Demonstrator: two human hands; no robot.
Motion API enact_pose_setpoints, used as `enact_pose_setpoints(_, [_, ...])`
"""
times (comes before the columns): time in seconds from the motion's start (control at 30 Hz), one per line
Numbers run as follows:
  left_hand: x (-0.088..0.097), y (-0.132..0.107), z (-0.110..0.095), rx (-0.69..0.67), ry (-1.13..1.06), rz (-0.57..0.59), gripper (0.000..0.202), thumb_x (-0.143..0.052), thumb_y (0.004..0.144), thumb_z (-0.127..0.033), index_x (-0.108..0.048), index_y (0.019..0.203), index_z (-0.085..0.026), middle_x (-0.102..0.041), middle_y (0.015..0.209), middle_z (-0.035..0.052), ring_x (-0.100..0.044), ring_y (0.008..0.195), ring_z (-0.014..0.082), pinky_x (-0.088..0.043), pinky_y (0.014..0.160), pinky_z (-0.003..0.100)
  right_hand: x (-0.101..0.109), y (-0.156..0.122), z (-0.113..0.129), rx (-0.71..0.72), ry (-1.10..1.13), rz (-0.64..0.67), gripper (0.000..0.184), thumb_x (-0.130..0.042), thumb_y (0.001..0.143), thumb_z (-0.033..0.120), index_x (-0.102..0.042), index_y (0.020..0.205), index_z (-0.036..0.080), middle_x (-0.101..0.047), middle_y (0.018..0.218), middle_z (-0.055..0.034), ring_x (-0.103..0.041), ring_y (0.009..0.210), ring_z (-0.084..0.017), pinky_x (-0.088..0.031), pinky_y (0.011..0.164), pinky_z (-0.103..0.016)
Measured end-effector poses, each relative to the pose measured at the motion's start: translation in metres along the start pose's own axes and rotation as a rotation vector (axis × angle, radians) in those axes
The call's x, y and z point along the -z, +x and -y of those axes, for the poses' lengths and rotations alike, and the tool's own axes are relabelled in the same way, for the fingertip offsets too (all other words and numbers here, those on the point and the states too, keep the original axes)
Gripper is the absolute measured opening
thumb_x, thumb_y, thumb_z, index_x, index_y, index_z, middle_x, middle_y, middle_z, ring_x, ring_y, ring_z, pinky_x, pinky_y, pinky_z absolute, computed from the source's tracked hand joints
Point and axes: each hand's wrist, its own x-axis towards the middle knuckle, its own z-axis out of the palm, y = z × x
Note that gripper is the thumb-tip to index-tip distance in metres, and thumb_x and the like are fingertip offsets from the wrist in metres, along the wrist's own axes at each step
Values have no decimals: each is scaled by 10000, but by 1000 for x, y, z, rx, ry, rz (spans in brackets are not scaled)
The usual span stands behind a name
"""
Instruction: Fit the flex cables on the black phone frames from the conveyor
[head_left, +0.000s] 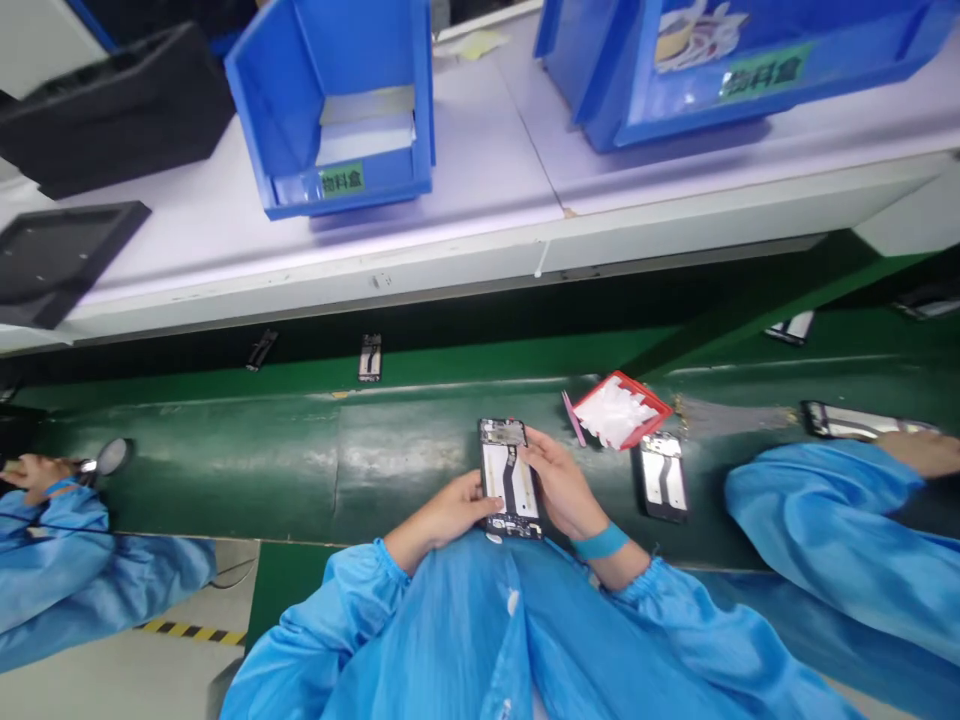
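Observation:
An opened phone frame (510,478) with a white inner panel and a black flex strip is held upright over the green conveyor belt (300,460). My left hand (442,518) grips its lower left edge with curled fingers. My right hand (559,485), with a blue wrist strap, wraps the right edge, its fingers resting on the upper part of the frame. Both my sleeves are blue.
A red tray (621,410) with white pieces and a second phone frame (664,477) lie right of my hands. Co-workers' blue sleeves sit at the left (67,560) and right (840,530). More phone parts (370,357) ride the belt. Blue bins (337,110) stand on the shelf.

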Motion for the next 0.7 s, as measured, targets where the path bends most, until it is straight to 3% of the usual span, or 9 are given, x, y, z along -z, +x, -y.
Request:
enact_pose_setpoints(0.1, [20, 34, 7, 52, 115, -150, 510, -785, 869, -427, -586, 1240, -139, -742, 986, 89, -730, 868, 226, -626, 779, 372, 11, 19, -31, 19, -208, -22, 761, -653, 765, 783, -620, 1279, 224, -724, 1012, -86, -685, 893, -273, -566, 755, -377])
enact_pose_setpoints(0.2, [54, 77, -8, 53, 251, -322, 433, -722, 949, -386, -573, 1273, -140, -713, 991, 74, -710, 851, 192, -628, 746, 343, 21, 22, -55, 47, -377, 21, 585, -592, 754, 747, -661, 987, 214, -696, 849, -81, -676, 756, -283, -546, 670, -396])
enact_pose_setpoints(0.33, [102, 134, -55, -3, 414, -480, 362, -656, 1013, -383, -619, 1284, -146, -667, 1193, 99, -688, 990, 209, -624, 847, 395, 34, 6, -81, 191, -653, 123, 250, -713, 654, 448, -601, 756, 249, -632, 725, -48, -670, 761, -332, -541, 766, -479])
enact_pose_setpoints(0.43, [132, 167, -93, -46, 536, -551, 387, -660, 1009, -387, -613, 1316, -155, -640, 1283, 114, -668, 1090, 239, -608, 921, 441, 41, -6, -94, 294, -803, 175, 158, -691, 651, 259, -540, 699, 272, -624, 741, -33, -663, 762, -342, -534, 742, -481])
enact_pose_setpoints(0.57, [164, 197, -122, -35, 729, -640, 407, -660, 1007, -391, -604, 1338, -159, -625, 1325, 121, -654, 1143, 258, -590, 967, 473, 45, -8, -104, 361, -895, 191, 132, -614, 693, 183, -528, 723, 278, -637, 796, -39, -671, 819, -356, -538, 749, -488])
enact_pose_setpoints(0.7, [191, 203, -121, 47, 919, -775, 457, -665, 1000, -383, -575, 1398, -176, -561, 1442, 134, -579, 1291, 306, -512, 1083, 553, 44, -7, -109, 341, -924, 159, 133, -619, 681, 208, -500, 688, 267, -604, 741, -39, -665, 747, -353, -548, 683, -495])
